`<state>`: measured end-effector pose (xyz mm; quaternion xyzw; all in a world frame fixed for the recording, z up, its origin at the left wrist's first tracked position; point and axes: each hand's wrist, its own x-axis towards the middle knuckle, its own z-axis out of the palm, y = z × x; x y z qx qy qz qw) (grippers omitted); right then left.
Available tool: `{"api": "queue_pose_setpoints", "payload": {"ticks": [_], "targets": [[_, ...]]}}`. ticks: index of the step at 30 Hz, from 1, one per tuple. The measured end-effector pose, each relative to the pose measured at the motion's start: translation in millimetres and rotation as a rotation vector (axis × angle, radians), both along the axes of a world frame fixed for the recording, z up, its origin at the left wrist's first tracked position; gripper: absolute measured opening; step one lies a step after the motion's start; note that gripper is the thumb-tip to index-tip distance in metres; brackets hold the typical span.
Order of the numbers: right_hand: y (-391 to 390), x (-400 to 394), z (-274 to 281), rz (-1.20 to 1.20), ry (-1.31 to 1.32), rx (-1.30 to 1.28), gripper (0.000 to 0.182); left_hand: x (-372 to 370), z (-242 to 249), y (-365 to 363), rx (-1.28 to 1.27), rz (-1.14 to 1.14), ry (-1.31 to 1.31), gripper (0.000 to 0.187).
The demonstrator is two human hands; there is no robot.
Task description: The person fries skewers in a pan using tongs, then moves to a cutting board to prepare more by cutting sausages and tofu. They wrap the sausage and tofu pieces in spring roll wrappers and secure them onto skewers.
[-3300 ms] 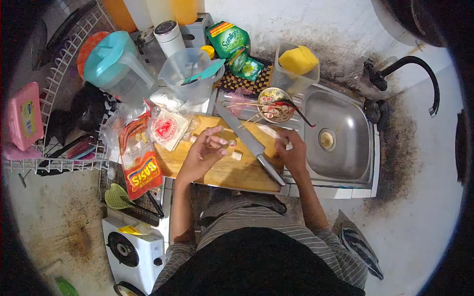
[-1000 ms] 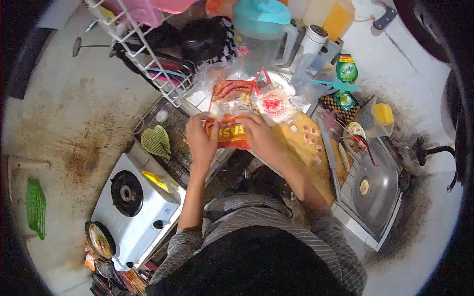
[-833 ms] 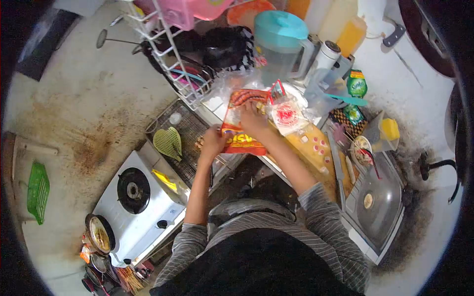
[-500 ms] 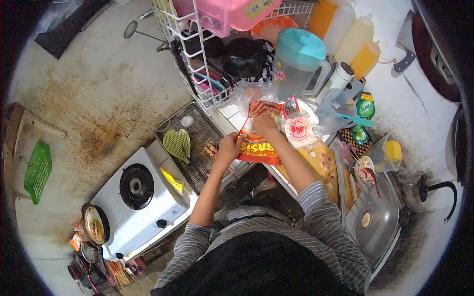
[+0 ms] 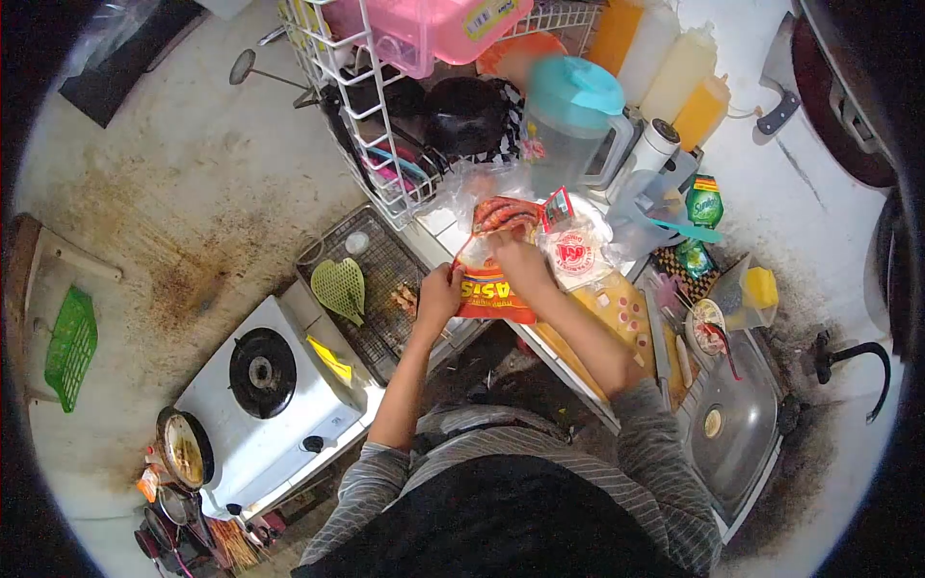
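Observation:
A red and orange sausage packet (image 5: pixel 494 310), with sausages pictured at its far end, is held over the counter corner. My left hand (image 5: pixel 442 292) is closed on the packet's left edge. My right hand (image 5: pixel 517 262) rests on the middle of the packet, its fingers bent against it; the fingertips are hard to make out. Just right of that hand lies a white wrapper with a red round logo (image 5: pixel 575 254). Pale pink-and-white slices are spread on a wooden cutting board (image 5: pixel 609 301), with a knife (image 5: pixel 658 332) along its right side.
Left stands a white stove (image 5: pixel 275 385) with a frying pan (image 5: pixel 183 449). A wire rack (image 5: pixel 381 279) carries a green slotted spatula (image 5: pixel 338 290). Behind are a dish basket (image 5: pixel 376 116) and a blue-lidded pitcher (image 5: pixel 570 120). A steel sink (image 5: pixel 737 424) is at right.
My right hand has moved slightly down the packet toward my body, uncovering more of the pictured sausages. My left hand keeps its hold on the edge. The whole view has shifted a little.

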<state>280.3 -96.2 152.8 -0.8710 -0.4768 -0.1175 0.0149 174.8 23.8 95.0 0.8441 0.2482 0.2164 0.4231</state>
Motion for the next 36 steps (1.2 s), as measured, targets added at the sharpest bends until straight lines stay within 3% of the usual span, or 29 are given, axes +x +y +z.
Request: {"api": "queue_pose_setpoints", "payload": {"ticks": [2,3,5,6,7,9,10,12,13,15,16,17,18,20,21,22,23,24,26,32,34,36], "targets": [[-23,-5,14,0.092,-0.036,0.389,0.021,-3,6,0,-0.002,-0.005,0.027,0.036],[-31,-6,21,0.087,-0.035,0.386,0.021,-5,9,0,-0.003,-0.011,0.059,0.035],[-48,-12,36,0.015,0.376,0.761,0.012,-9,14,-2,0.068,0.024,0.03,0.033],[-58,-18,46,-0.006,0.373,0.763,0.012,-8,17,-4,0.143,0.065,-0.007,0.033],[-67,-27,60,-0.048,0.557,0.869,0.013,-7,32,-9,0.142,0.04,-0.004,0.033],[-85,-33,54,-0.134,0.882,1.021,0.015,-8,80,-22,0.574,0.01,-0.296,0.038],[-93,-38,51,-0.171,0.879,1.034,0.015,-6,97,-33,0.566,-0.026,-0.29,0.038],[-110,-50,48,-0.053,1.071,1.305,0.016,0,120,-61,0.201,-0.562,-0.376,0.037],[-122,-56,47,-0.078,1.101,1.298,0.016,1,121,-76,0.185,-0.604,-0.366,0.037],[-146,-73,52,-0.209,1.162,1.313,0.017,-1,118,-104,-0.183,-0.845,-0.115,0.033],[-158,-80,53,-0.293,1.24,1.307,0.017,2,111,-114,-0.196,-0.89,-0.107,0.033],[-174,-88,51,-0.395,1.062,1.18,0.024,3,101,-124,-0.249,-0.946,0.002,0.031],[-192,-97,49,-0.438,1.046,1.2,0.024,3,93,-133,-0.296,-1.0,0.116,0.03],[-231,-113,45,-0.666,0.562,0.893,0.034,1,82,-144,-0.283,-1.068,0.107,0.028],[-250,-118,43,-0.695,0.55,0.897,0.034,0,73,-147,-0.299,-1.055,0.095,0.028],[-270,-123,41,-0.851,0.36,0.66,0.037,0,63,-153,-0.317,-1.035,0.084,0.028],[-284,-129,39,-0.986,0.177,0.411,0.041,0,54,-163,-0.321,-0.986,-0.1,0.023],[-294,-132,35,-1.002,0.177,0.405,0.041,0,48,-164,-0.33,-0.999,-0.095,0.023],[-312,-133,21,-1.034,0.252,0.374,0.045,1,46,-159,-0.818,-0.943,0.282,0.023],[-331,-116,-9,-0.863,0.324,0.363,0.037,6,57,-182,-0.624,-0.797,0.115,0.022],[-328,-114,-6,-0.842,0.292,0.415,0.033,10,52,-189,-0.338,-0.728,-0.162,0.02],[-326,-125,9,-0.979,0.444,0.403,0.03,13,66,-189,-0.173,-0.747,-0.074,0.019]]}}
